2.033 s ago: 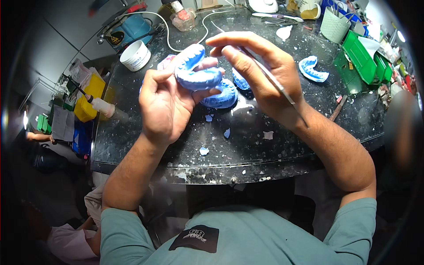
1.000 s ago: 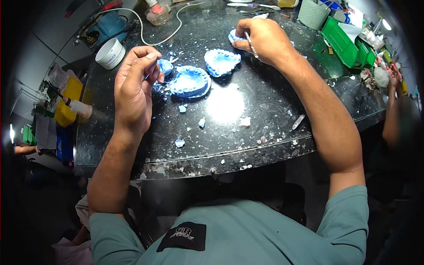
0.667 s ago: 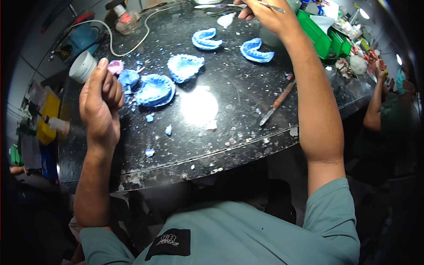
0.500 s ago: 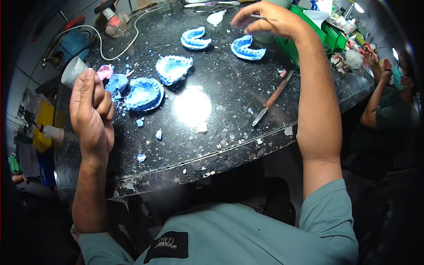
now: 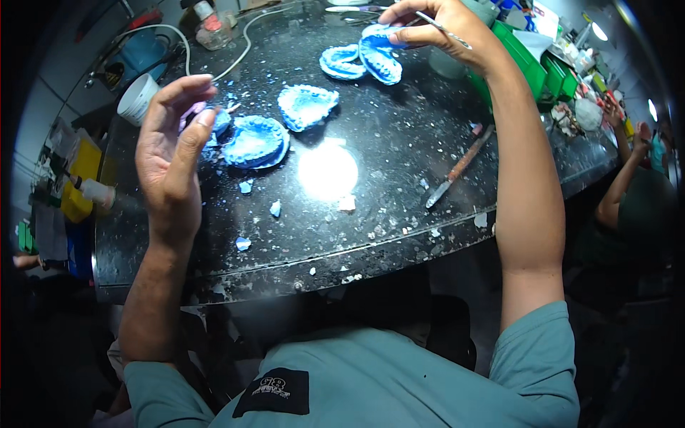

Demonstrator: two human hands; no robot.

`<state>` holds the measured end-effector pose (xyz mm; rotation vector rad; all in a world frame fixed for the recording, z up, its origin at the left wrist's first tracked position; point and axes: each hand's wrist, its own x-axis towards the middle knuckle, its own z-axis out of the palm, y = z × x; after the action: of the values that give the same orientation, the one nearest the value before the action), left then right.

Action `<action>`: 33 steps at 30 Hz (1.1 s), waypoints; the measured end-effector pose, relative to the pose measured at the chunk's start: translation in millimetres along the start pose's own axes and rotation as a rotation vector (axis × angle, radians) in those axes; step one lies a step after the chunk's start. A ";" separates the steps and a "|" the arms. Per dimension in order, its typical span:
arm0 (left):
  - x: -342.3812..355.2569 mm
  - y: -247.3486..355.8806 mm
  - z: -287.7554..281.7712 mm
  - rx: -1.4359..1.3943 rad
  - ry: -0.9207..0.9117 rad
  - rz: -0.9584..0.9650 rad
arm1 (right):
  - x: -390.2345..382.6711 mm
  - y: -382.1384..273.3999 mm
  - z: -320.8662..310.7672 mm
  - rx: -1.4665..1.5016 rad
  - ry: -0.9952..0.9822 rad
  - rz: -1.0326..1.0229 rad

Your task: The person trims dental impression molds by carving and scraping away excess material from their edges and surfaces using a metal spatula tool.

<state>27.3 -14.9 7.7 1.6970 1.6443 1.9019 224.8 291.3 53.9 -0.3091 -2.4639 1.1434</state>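
Note:
My right hand (image 5: 435, 32) grips a blue horseshoe-shaped dental cast (image 5: 381, 63), tilted up at the far side of the bench. A thin metal hand tool (image 5: 448, 32) lies across the same hand. Beside that cast, and partly behind it, is a second horseshoe-shaped blue cast (image 5: 341, 65). My left hand (image 5: 168, 153) is raised over the bench's left part, fingers apart and nothing seen in them. Just right of it sit a rounded blue cast (image 5: 253, 143) and another blue cast (image 5: 307, 105). Behind its fingers, a blue lump (image 5: 222, 123) is partly hidden.
A knife with a brown handle (image 5: 462, 162) rests on the dark bench (image 5: 285, 246) at right. Blue and white crumbs are scattered about. A white cup (image 5: 137, 100), a cable (image 5: 248, 44) and a bottle (image 5: 212, 25) stand left; green bins (image 5: 524, 60) right. Another person works at far right.
My right hand has come down onto the right-hand horseshoe cast and tipped it up, bringing it beside its neighbour. My left hand has uncurled, thumb and fingers spreading. The whole view has shifted slightly.

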 end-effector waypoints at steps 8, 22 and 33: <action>-4.7 15.0 14.6 -0.341 -0.114 -0.328 | -11.0 -71.0 101.3 0.616 0.044 -0.139; 0.6 10.6 -5.7 -0.411 -0.099 -0.420 | -7.4 -55.4 127.8 0.740 0.079 -0.114; 0.8 7.1 1.0 -0.281 -0.033 -0.289 | -9.8 -58.0 128.4 0.677 0.123 -0.183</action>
<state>31.6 -16.6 13.2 1.3001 1.4372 1.8488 174.4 163.6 21.1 0.0461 -1.8148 1.7157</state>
